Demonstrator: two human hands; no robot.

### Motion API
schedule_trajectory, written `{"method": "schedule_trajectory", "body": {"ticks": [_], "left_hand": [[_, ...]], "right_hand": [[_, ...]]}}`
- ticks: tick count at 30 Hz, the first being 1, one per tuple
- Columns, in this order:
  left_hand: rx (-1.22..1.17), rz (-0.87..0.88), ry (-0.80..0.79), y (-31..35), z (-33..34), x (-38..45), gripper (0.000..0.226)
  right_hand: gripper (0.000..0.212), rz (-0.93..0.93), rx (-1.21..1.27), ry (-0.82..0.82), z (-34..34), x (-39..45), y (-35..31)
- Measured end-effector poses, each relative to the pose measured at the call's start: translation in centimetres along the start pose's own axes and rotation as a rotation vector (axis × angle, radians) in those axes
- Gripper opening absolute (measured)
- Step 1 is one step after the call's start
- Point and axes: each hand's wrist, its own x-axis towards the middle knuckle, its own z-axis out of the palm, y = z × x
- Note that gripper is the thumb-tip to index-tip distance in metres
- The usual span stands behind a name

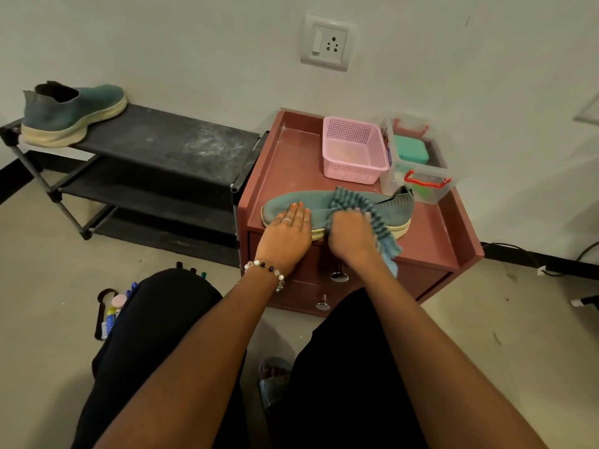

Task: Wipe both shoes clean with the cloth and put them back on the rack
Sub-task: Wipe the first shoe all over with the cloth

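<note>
A teal knit shoe (393,205) with a cream sole lies on its side on the maroon cabinet (447,234), toe to the left. My left hand (287,233) presses flat on its toe end with straight fingers. My right hand (351,233) grips a blue ribbed cloth (366,205) against the middle of the shoe; the cloth drapes over the upper and hangs past the sole. The second teal shoe (69,113) stands upright on the left end of the black rack (168,137), on its top shelf.
A pink basket (355,153) and a clear plastic box (421,170) with red latches sit at the back of the cabinet top. A wall socket (328,42) is above. Markers and small bottles (113,311) lie on the floor by my left knee. Cables run along the right wall.
</note>
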Motion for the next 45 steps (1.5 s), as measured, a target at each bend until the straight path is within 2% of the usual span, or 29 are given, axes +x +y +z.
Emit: {"method": "schedule_trajectory", "body": {"ticks": [3,6,8,9,11,14,17,19,21,22,25,27,31,33,36,38,40,42,45], "left_hand": [[-0.055,0.028,0.009,-0.2,0.0,0.0,0.048],[-0.021,0.027,-0.047,-0.4,-0.2,-0.1,0.052],[0.026,0.038,-0.013,-0.4,0.8,0.1,0.052],[0.026,0.035,0.018,-0.5,0.8,0.1,0.052],[0.039,0.034,0.009,-0.6,0.6,0.1,0.052],[0.043,0.048,0.024,-0.4,0.3,0.1,0.051],[0.004,0.051,0.051,-0.2,0.3,0.0,0.054],[0.027,0.048,0.050,-0.3,-0.6,-0.1,0.057],[0.045,0.061,0.073,-0.7,-0.7,0.0,0.051],[0.019,0.044,-0.004,-1.0,-1.1,0.0,0.051],[0.023,-0.063,-0.085,-2.0,-2.3,-0.1,0.058],[0.016,-0.120,-0.105,-2.6,-2.5,-0.5,0.058],[-0.033,-0.133,-0.167,-2.7,-2.1,-1.1,0.064],[-0.040,-0.159,-0.158,-2.0,-1.9,-1.2,0.066],[-0.065,-0.210,-0.113,-1.2,-1.5,-1.3,0.060],[-0.087,-0.244,-0.095,-1.0,-1.3,-1.4,0.058],[-0.091,-0.239,-0.063,-1.0,-1.0,-1.5,0.056],[-0.082,-0.210,-0.035,-1.1,-0.8,-1.8,0.054],[-0.047,-0.194,0.082,-1.5,-0.1,-1.8,0.050]], "right_hand": [[0.030,-0.162,0.119,-0.028,-0.3,-0.9,-1.5],[0.050,-0.277,0.192,-0.075,-0.5,-1.3,2.2],[0.061,-0.239,0.112,-0.072,-0.4,-0.9,5.1],[0.059,-0.201,0.028,-0.044,-0.3,-0.6,5.8],[0.044,-0.110,-0.108,0.021,-0.1,-0.4,4.8],[0.032,0.016,-0.107,0.026,0.2,-0.1,0.8],[0.035,-0.095,0.084,0.003,0.5,0.0,-0.3],[0.050,-0.199,0.387,-0.058,0.1,-0.8,1.1],[0.060,-0.130,0.688,-0.032,0.0,-1.5,2.6],[0.060,-0.064,0.741,0.021,0.1,-1.6,3.0],[0.038,0.111,0.669,0.237,0.8,-1.3,3.5],[0.023,0.179,0.554,0.285,1.3,-0.7,3.6],[0.053,0.154,0.164,0.105,2.2,0.0,2.7],[0.052,0.081,0.154,0.083,2.2,0.0,1.4],[0.043,-0.154,0.309,0.026,2.1,-0.6,-1.0],[0.049,-0.312,0.336,-0.047,1.6,-1.3,-2.0],[0.058,-0.369,0.291,-0.084,0.8,-1.3,-1.5],[0.059,-0.304,0.193,-0.044,0.5,-1.1,0.2],[0.051,-0.053,0.057,0.082,0.9,-1.0,2.2]]}}
